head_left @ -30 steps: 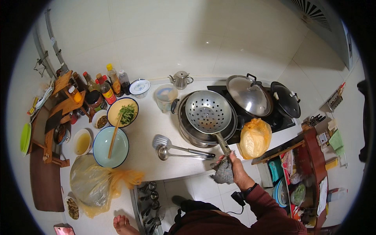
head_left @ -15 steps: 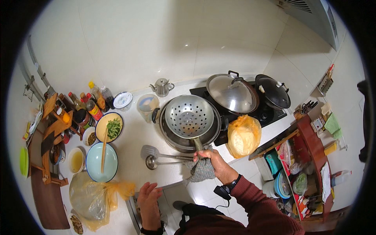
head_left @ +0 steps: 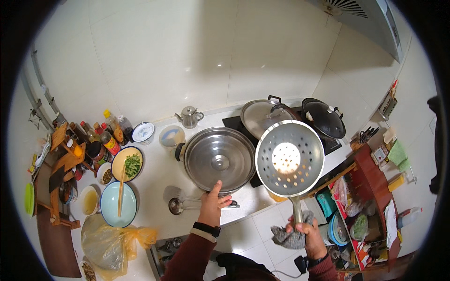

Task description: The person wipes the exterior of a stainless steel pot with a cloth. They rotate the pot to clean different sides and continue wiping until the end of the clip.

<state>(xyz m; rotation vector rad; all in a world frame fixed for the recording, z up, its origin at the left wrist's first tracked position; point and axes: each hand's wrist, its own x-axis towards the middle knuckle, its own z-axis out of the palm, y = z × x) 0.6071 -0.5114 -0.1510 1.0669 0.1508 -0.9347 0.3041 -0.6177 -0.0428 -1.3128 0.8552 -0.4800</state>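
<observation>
My right hand [head_left: 311, 238] is closed round the handle of a perforated metal strainer [head_left: 268, 161], with a grey cloth [head_left: 287, 238] bunched at its grip. The strainer is raised, its round holed bowl in front of the stove. My left hand [head_left: 213, 206] has its fingers apart at the front rim of a wide steel pan [head_left: 201, 164] with a black side handle; whether the fingertips touch the rim I cannot tell. Partly behind this hand lie a ladle [head_left: 176, 206] and a slotted turner [head_left: 172, 192] on the counter.
Left of the pan are a pale blue bowl [head_left: 108, 213] with chopsticks, a plate of chopped greens [head_left: 132, 164], sauce bottles and a yellow plastic bag [head_left: 117, 248]. A steel kettle [head_left: 189, 117] stands by the wall. Lidded woks [head_left: 326, 117] sit on the stove at right.
The strainer has moved right, off the steel pan, and is lifted nearer with my right hand and the cloth. My left hand has come up and right to the pan's front rim.
</observation>
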